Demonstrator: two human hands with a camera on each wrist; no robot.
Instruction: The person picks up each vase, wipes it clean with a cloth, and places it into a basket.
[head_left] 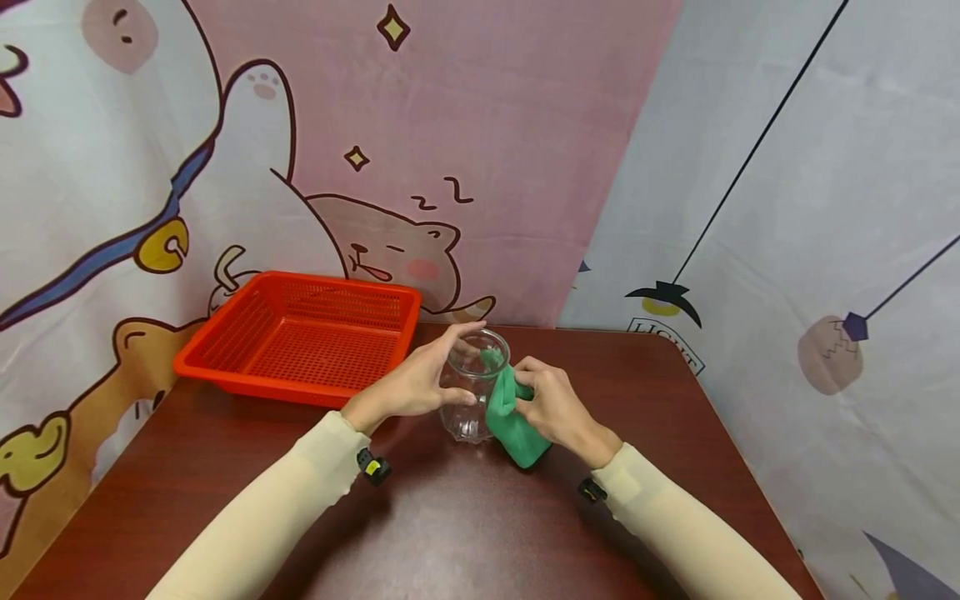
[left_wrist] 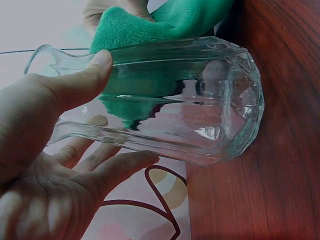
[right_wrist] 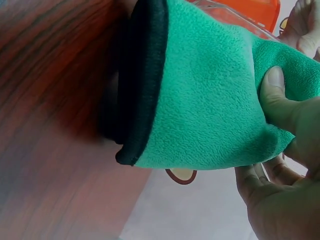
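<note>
Left grip (head_left: 420, 379) stands partly open, thumb and fingers holding the jar (left_wrist: 175, 100) upright right of the basket (head_left: 277, 384); I cannot confirm base contact with the desk (head_left: 465, 525). Right grip (head_left: 555, 404), closed, pinches the cloth (head_left: 517, 429) beside the jar. I read "LIGHT" on the backdrop (head_left: 510, 125).

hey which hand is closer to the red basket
Left. The left hand holds the glass jar just right of the red basket; the right hand, gripping the green cloth, is farther right.
</note>
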